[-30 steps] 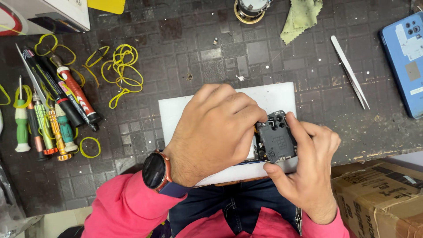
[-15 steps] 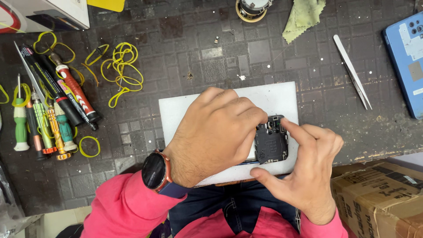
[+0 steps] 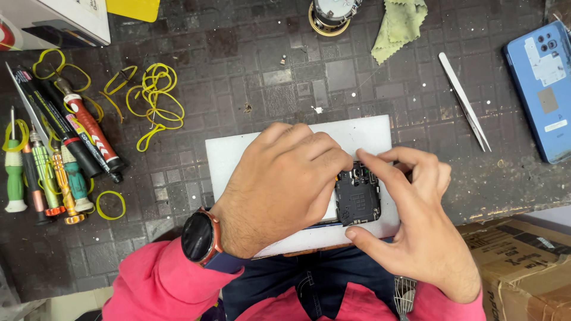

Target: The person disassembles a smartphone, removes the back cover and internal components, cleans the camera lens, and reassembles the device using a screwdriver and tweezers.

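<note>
A small black electronic module (image 3: 357, 199) lies on a white board (image 3: 226, 157) at the near edge of the dark workbench. My left hand (image 3: 279, 184) covers the left side of the module, its fingertips pressing on the part's upper left corner. My right hand (image 3: 416, 220) frames the module from the right, index finger laid over its top edge and thumb under its lower edge. A dark watch sits on my left wrist. What lies under my left palm is hidden.
Screwdrivers and pens (image 3: 53, 160) lie at the left with yellow rubber bands (image 3: 151, 98). Metal tweezers (image 3: 464, 101) and a blue phone (image 3: 544, 89) rest at the right. A green cloth (image 3: 399, 27) and a round metal part (image 3: 330, 15) sit at the back. A cardboard box (image 3: 523, 267) stands lower right.
My right hand has shifted its grip: the index finger moved left over the module's top edge, and the module lies lower and flatter on the board.
</note>
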